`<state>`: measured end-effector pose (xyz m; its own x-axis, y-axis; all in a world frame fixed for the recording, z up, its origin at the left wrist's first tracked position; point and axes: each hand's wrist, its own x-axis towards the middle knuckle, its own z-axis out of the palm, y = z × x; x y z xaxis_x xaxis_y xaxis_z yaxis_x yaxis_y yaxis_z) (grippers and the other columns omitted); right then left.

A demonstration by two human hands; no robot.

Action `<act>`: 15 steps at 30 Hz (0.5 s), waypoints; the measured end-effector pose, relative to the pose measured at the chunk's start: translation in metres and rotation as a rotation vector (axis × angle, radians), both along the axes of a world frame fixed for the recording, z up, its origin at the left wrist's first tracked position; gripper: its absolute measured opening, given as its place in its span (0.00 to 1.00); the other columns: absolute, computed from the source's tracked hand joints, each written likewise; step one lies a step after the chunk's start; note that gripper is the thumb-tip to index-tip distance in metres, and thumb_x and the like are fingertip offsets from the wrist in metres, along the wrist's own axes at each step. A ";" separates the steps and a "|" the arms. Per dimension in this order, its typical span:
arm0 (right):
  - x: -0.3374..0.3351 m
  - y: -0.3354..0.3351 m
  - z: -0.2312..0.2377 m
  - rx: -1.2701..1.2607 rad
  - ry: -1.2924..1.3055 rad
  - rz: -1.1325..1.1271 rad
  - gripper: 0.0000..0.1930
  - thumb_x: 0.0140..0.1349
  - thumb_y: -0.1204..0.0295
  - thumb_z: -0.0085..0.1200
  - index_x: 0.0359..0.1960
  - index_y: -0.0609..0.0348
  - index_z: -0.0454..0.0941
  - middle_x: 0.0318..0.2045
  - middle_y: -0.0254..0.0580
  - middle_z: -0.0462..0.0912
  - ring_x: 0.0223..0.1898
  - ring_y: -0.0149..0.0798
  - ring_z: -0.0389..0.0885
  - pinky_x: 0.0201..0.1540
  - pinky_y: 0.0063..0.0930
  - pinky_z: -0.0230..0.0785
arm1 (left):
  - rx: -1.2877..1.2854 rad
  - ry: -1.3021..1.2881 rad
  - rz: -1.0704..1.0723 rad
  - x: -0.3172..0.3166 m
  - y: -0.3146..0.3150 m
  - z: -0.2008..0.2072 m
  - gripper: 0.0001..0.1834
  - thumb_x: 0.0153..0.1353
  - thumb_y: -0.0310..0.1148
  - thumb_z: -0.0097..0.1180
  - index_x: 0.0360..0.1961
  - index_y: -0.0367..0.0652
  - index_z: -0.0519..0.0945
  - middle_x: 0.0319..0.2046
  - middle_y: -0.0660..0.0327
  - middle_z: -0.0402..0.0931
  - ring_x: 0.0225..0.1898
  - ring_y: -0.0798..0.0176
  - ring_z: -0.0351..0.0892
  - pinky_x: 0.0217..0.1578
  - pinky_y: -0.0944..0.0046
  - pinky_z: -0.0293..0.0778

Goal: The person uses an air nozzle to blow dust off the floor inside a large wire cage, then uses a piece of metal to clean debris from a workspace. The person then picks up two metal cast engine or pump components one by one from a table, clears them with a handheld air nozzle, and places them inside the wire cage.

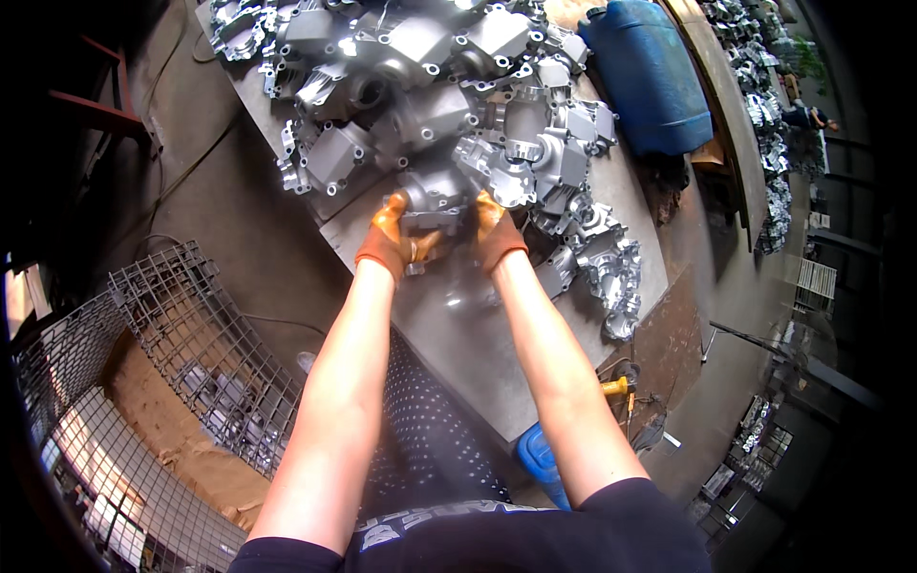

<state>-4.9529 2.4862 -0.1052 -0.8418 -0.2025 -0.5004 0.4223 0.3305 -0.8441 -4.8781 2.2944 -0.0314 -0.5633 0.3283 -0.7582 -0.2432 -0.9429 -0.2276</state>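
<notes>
Both my hands wear orange gloves with brownish cuffs. A silver-grey metal casting point(435, 189), slightly blurred, is between them above the near part of the metal table point(444, 353). My left hand point(394, 237) grips its left side, fingers curling under the lower edge. At the right side, my right hand point(495, 227) is closed against the casting; its fingertips are partly hidden. Just beyond lies a large heap of similar castings point(411, 119), with flanges and bolt holes. More of these castings point(611, 272) trail down along the table's right side.
A wire mesh cage point(205, 329) with cardboard and several metal parts inside stands at the lower left. A blue plastic drum point(650, 81) lies at the upper right. Near my right forearm are a yellow-handled tool point(616, 386) and a blue container point(543, 463).
</notes>
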 end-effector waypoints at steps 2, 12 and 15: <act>0.011 -0.024 0.023 -0.161 0.099 -0.047 0.17 0.67 0.58 0.46 0.47 0.57 0.76 0.40 0.37 0.79 0.41 0.35 0.75 0.47 0.31 0.68 | -0.075 0.022 0.026 0.018 -0.004 -0.023 0.20 0.62 0.42 0.49 0.51 0.42 0.72 0.47 0.50 0.76 0.47 0.45 0.77 0.45 0.42 0.76; 0.016 -0.033 0.065 -0.361 -0.282 -0.300 0.14 0.62 0.59 0.54 0.41 0.54 0.79 0.37 0.39 0.82 0.40 0.40 0.79 0.44 0.37 0.72 | -0.459 0.135 -0.038 0.089 0.016 -0.056 0.24 0.61 0.28 0.52 0.59 0.56 0.66 0.47 0.59 0.75 0.45 0.55 0.79 0.36 0.53 0.81; 0.003 -0.025 -0.014 -0.277 -0.264 -0.270 0.17 0.63 0.57 0.52 0.40 0.59 0.78 0.37 0.43 0.82 0.39 0.44 0.80 0.45 0.37 0.73 | -0.532 0.096 -0.100 0.086 0.011 -0.049 0.24 0.60 0.28 0.52 0.58 0.54 0.66 0.47 0.58 0.75 0.45 0.56 0.79 0.37 0.50 0.81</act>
